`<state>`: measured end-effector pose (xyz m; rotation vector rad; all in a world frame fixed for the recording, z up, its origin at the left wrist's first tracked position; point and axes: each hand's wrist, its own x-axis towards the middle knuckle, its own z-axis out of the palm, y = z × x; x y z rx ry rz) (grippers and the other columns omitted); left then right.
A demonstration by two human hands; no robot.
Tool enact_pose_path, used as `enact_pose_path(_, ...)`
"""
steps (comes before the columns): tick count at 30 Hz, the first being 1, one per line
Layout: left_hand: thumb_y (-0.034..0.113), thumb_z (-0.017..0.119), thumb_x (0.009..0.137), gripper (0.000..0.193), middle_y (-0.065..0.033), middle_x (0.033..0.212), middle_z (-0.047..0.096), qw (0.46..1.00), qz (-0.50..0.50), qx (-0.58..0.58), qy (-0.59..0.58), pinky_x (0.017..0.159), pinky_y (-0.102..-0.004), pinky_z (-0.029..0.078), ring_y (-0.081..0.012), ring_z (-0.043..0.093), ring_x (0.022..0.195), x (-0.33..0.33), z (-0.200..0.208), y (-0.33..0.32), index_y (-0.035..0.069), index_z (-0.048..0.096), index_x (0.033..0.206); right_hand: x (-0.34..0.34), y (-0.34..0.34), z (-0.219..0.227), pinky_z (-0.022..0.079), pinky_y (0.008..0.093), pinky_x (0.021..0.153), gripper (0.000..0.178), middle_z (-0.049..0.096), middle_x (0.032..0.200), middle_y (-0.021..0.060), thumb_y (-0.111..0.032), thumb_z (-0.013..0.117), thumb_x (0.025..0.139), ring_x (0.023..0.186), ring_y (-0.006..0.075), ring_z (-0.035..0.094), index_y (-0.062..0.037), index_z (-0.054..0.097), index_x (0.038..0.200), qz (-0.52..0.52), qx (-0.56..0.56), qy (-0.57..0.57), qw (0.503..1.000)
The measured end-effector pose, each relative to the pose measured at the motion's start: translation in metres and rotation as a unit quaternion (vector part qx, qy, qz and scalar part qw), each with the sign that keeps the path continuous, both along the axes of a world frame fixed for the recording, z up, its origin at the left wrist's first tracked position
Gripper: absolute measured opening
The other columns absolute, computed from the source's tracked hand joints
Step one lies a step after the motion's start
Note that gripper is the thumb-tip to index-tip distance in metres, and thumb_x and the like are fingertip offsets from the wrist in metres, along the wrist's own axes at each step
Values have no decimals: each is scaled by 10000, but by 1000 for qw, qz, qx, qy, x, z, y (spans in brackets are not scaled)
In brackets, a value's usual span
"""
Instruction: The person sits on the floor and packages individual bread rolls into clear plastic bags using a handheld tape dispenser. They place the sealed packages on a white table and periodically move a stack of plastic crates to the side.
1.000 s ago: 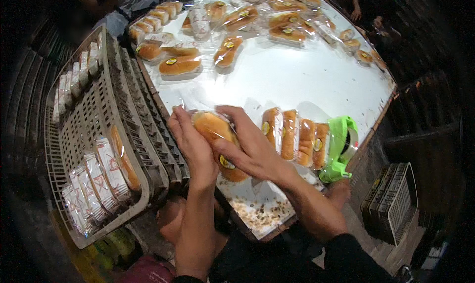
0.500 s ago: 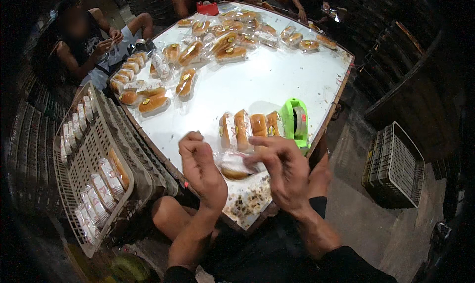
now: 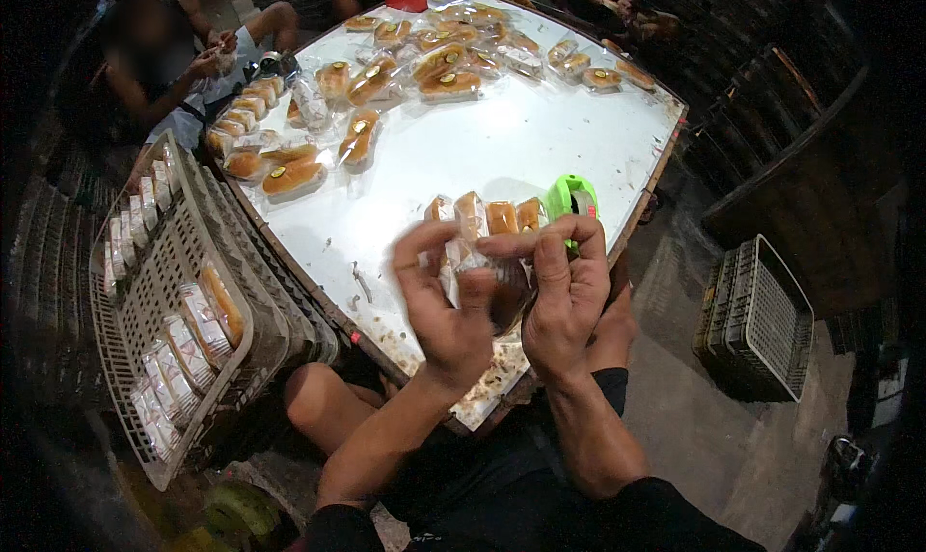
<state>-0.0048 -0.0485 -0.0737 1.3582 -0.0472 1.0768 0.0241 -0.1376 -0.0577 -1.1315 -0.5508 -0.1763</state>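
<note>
A bread bun in a clear bag [image 3: 509,299], partly blurred, is held up between my hands above the table's near corner. My left hand [image 3: 439,306] has thumb and fingers curled round the bag's upper left side. Fingers of my right hand [image 3: 569,296] are bent and pinched at its right side, the index finger reaching across toward the left hand. Just beyond my hands stands a short row of bagged buns [image 3: 502,217], partly covered by my fingers. At the right end of that row sits a bright green tape dispenser [image 3: 571,193].
Many bagged buns [image 3: 446,65] lie across the white table's [image 3: 540,137] far side. A plastic crate [image 3: 166,262] with packed buns leans at the left; stacked crates [image 3: 762,320] stand on the floor at right. Another person [image 3: 159,79] sits at the far left, hands raised.
My hands have come together from apart, and the bagged bun has risen off the table between them. The whole view has shifted slightly.
</note>
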Motion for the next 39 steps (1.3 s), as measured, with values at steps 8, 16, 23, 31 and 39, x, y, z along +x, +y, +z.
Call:
enact_pose_path(8, 193, 605, 1003, 200, 14, 815, 609, 957, -138, -129, 221, 666, -216, 438, -59, 532, 762, -1, -17, 24, 1, 651, 970, 5, 24, -10, 473, 358, 970, 266, 654, 1133, 173, -94, 512, 1018, 1097, 257, 616, 46, 527, 1244, -179, -211, -68, 958)
enact_pose_path(16, 226, 612, 1003, 254, -43, 930, 597, 970, -107, -148, 161, 753, -229, 458, -95, 550, 851, 17, -51, 37, -10, 574, 1090, 18, 17, -30, 439, 445, 891, 354, 643, 1012, 119, -52, 685, 830, 1004, 324, 591, -62, 611, 1176, -129, -445, -170, 870)
enact_pose_path(23, 159, 645, 972, 267, -57, 900, 577, 966, -91, -57, 233, 771, -251, 434, -119, 518, 845, 11, -57, 40, -40, 612, 797, 17, 6, -23, 483, 355, 815, 347, 613, 968, 109, 29, 705, 805, 904, 259, 605, -43, 619, 1134, -113, -388, -133, 905)
enact_pose_path(31, 130, 676, 932, 176, -56, 1118, 510, 962, -166, -77, 203, 771, -233, 455, -106, 507, 918, 11, -47, 24, 56, 554, 1036, 28, -4, -49, 409, 396, 965, 128, 519, 1111, 132, -66, 662, 858, 1081, 285, 518, -33, 586, 955, -97, -277, -88, 952)
enact_pose_path(39, 3, 612, 904, 214, -17, 937, 533, 923, -140, -282, 224, 820, -237, 439, -91, 502, 867, 10, -54, 9, 55, 514, 1087, 12, -12, -59, 453, 328, 906, 427, 521, 1112, 92, -60, 647, 887, 1002, 169, 531, -39, 433, 1256, -83, -138, 137, 977)
